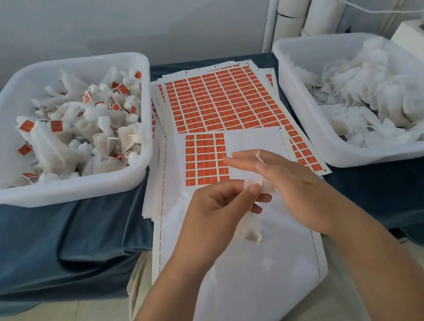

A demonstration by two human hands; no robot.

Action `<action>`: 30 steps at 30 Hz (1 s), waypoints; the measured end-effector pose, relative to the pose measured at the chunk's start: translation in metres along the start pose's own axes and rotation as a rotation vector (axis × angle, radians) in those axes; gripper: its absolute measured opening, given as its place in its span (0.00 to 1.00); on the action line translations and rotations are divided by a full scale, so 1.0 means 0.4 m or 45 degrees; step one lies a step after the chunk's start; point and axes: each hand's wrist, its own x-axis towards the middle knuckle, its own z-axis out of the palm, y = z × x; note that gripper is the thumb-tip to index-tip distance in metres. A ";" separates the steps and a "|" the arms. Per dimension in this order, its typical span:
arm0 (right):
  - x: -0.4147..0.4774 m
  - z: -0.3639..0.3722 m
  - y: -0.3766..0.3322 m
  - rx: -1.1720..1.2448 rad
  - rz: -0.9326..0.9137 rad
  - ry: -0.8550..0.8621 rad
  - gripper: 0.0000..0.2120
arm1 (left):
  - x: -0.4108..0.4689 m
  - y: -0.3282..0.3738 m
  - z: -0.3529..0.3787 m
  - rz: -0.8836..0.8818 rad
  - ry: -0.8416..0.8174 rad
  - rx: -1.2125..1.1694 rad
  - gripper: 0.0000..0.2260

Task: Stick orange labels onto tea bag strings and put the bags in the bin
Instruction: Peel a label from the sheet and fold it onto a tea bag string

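Observation:
My left hand (222, 207) pinches the top of a white tea bag (249, 230), which hangs below the fingers over a mostly used label sheet (254, 141). My right hand (283, 178) lies beside it with fingers stretched toward the remaining orange labels (204, 158); the bag's string (258, 156) loops over one finger. A white bin (136, 170) at the left holds several labelled bags. Another white bin (304, 110) at the right holds several bags without labels.
A stack of full orange label sheets (218, 97) lies between the two bins on a dark blue cloth (53, 235). White pipes (292, 1) stand against the wall at the back right. A pale floor shows below the table edge.

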 end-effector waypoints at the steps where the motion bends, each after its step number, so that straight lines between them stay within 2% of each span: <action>1: 0.001 -0.003 0.004 -0.019 0.006 0.009 0.24 | 0.001 -0.001 -0.002 -0.007 -0.015 0.016 0.09; 7: 0.009 -0.009 0.033 -0.118 0.021 0.027 0.19 | -0.004 0.002 0.001 0.032 -0.077 0.203 0.12; 13: 0.004 -0.007 0.060 -0.390 -0.017 0.189 0.16 | -0.003 -0.006 0.001 0.100 -0.053 0.427 0.13; 18: 0.005 -0.006 0.085 -0.353 -0.064 0.224 0.18 | 0.000 -0.014 -0.003 0.083 -0.093 0.479 0.10; 21: 0.010 -0.006 0.088 -0.341 -0.097 0.236 0.17 | 0.000 -0.014 -0.013 0.084 -0.150 0.463 0.11; 26: 0.010 0.001 0.089 -0.344 -0.130 0.280 0.16 | -0.001 -0.016 -0.030 -0.154 -0.085 0.291 0.26; 30: 0.007 0.016 0.082 -0.377 -0.223 0.292 0.13 | 0.007 -0.016 -0.035 -0.376 -0.048 0.053 0.20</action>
